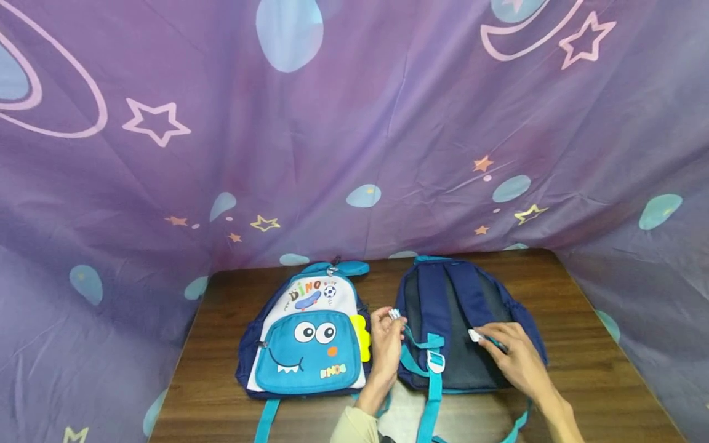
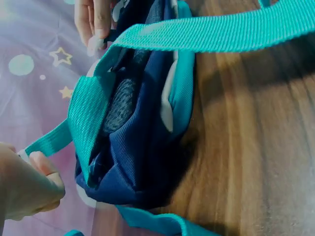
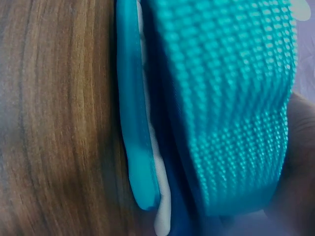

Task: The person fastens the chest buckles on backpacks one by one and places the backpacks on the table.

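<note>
Table: both hands tight on clips

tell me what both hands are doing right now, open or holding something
Left hand: closed, pinching a white clip.
Right hand: closed, pinching another white clip.

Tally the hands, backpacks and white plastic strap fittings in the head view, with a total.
Hands: 2 (left hand, right hand)
Backpacks: 2 (face-up backpack, face-down backpack)
White strap fittings: 3 (left-hand clip, right-hand clip, slider)
Total: 7
</note>
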The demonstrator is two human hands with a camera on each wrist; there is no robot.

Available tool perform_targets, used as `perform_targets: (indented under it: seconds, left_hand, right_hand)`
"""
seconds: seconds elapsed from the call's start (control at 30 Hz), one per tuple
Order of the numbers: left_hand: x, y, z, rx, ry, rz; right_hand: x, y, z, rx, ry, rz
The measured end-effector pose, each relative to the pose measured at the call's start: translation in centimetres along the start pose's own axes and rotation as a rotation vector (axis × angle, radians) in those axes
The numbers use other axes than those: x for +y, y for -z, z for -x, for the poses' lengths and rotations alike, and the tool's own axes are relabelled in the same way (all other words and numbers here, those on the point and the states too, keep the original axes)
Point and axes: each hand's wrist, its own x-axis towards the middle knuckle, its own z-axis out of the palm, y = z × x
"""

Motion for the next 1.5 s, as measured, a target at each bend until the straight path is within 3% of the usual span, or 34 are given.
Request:
perform_targets:
  seconds: [0.1, 0.17, 0.23, 0.33, 0.4, 0.47, 0.6, 0.87, 1.13, 1.5]
  left_hand:
    - [-0.1, 0.3, 0.2, -0.106, -0.003, -0.11]
    - [-0.1, 0.9, 0.1, -0.237, -0.048, -0.262]
    - [0.0, 1.5, -0.1, -0.395, -0.138, -0.47]
    - [0.4, 2.2, -0.6, -0.595, -0.351, -0.785]
    - [0.8, 2.4, -0.8, -0.683, -0.465, -0.95]
    - [1.2, 2.3, -1.1, -0.728, -0.527, -1.071]
    - [1.5, 1.5, -1.1, -0.742, -0.572, -1.203]
    - [0.8, -0.3, -1.0, -0.739, -0.77, -1.261]
    - [0.5, -1.6, -0.8, -0.75, -0.744, -1.224]
    - [0.1, -3.0, -0.1, -0.717, -0.89, -1.327]
  right_hand:
    - [-0.1, 0.1, 0.1, 0.0, 0.002, -0.003]
    - [-0.2, 0.3, 0.0, -0.014, 0.014, 0.003]
    - [-0.1, 0.5, -0.2, -0.032, 0.03, 0.011]
    - [0.1, 0.9, -0.6, -0.054, 0.059, 0.022]
    - [0.2, 1.2, -0.9, -0.063, 0.07, 0.032]
    - [0.2, 1.4, -1.1, -0.076, 0.079, 0.044]
    - [0.1, 1.5, -1.4, -0.099, 0.075, 0.053]
    - [-0.1, 1.4, -1.6, -0.093, 0.1, 0.042]
    - [-0.1, 1.0, -1.0, -0.089, 0.078, 0.014]
    - [0.1, 0.9, -0.9, -0.068, 0.14, -0.023]
